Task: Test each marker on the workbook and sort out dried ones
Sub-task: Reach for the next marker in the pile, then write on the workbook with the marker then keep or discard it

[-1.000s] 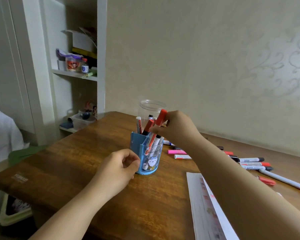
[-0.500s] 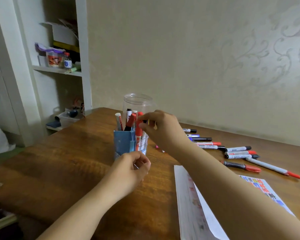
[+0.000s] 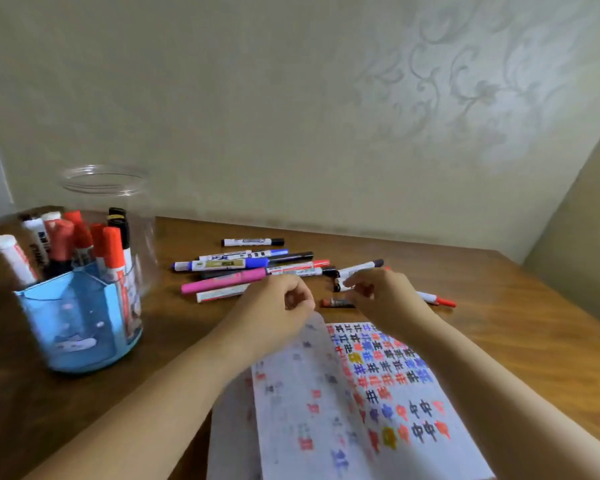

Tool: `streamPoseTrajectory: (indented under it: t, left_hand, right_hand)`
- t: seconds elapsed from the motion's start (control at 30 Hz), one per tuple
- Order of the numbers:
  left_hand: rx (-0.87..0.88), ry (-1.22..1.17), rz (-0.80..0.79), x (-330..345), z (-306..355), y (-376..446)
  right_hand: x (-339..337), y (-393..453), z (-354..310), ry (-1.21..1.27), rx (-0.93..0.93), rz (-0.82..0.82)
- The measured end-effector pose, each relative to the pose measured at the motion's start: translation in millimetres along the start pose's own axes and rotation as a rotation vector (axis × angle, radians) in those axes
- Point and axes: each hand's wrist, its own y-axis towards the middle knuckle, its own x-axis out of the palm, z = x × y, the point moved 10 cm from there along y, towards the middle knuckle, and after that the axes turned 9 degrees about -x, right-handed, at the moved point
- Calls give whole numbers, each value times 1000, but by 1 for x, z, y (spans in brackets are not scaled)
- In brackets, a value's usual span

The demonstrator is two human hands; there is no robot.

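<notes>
The open workbook [image 3: 326,420] lies at the near edge, its right page full of coloured test marks. Beyond it a row of loose markers [image 3: 246,264] lies on the table, with a pink marker [image 3: 222,282] in front. My right hand [image 3: 381,299] hovers over the right end of that row, and its fingertips pinch a white marker with a black end [image 3: 339,287]. Curled and holding nothing, my left hand [image 3: 278,306] rests at the workbook's top edge. A blue pen holder [image 3: 66,327] at the left stands full of several red and black markers [image 3: 113,251].
A clear plastic jar [image 3: 104,185] stands behind the blue holder. A dark marker with a red end [image 3: 333,302] lies just under my right hand. The wooden table [image 3: 499,323] meets the wall at the back and a corner at the right.
My right hand let go of the red marker in the holder and moved right to the loose markers. My left hand left the holder for the workbook's edge. The view swung right and down.
</notes>
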Motion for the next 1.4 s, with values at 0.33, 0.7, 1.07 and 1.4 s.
streamPoseTrajectory:
  t: [0.33, 0.7, 1.07, 1.4]
  left_hand:
    - [-44, 75, -31, 43, -17, 24]
    - [458, 701, 181, 48, 38, -3]
    - [410, 736, -183, 70, 31, -40]
    - [138, 590, -48, 27, 9, -39]
  right_hand:
    - [37, 12, 69, -184, -50, -153]
    - [12, -36, -21, -72, -315, -227]
    - [7, -91, -60, -245, -583, -148]
    - [27, -100, -13, 134, 32, -375]
